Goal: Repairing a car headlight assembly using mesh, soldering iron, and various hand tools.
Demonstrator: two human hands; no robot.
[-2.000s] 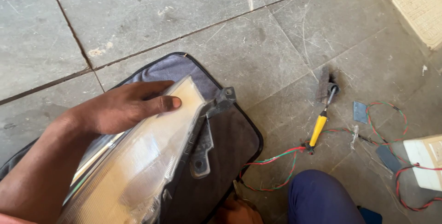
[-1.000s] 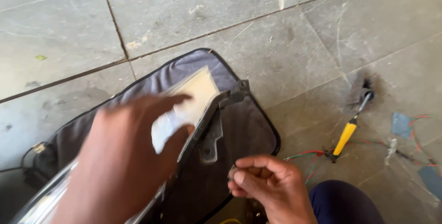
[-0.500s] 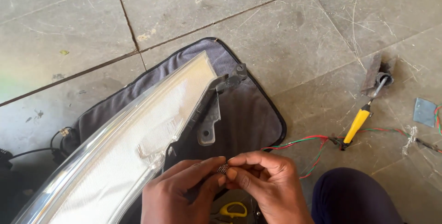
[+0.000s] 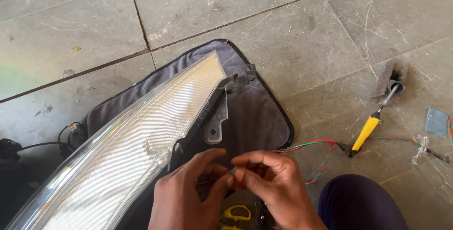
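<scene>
Work in hand: the left hand (image 4: 188,197) and the right hand (image 4: 273,187) meet just below the long clear plastic car headlight (image 4: 137,140). Their fingertips pinch one tiny thing between them. It is too small to tell what it is.

Left hand grip: thumb and fingers are closed on the tiny thing.

Right hand grip: thumb and first finger are closed on the same tiny thing.

How far along: I think the small fiddly part is going on now. The headlight is already laid out and no hand is on it.

Where the headlight is: it lies on the dark grey cloth mat (image 4: 255,116), slanting from the bottom left up to the middle.

How the headlight looks: shiny clear front, pale ribbed inside, with a grey metal bracket (image 4: 218,121) with holes on its right edge.

Near the headlight: twisted red and green wires (image 4: 311,146) lie to its right, then a yellow-handled screwdriver (image 4: 373,128) on the grey stone floor (image 4: 212,8).

Below the hands: something yellow and black (image 4: 236,213), partly hidden.
</scene>
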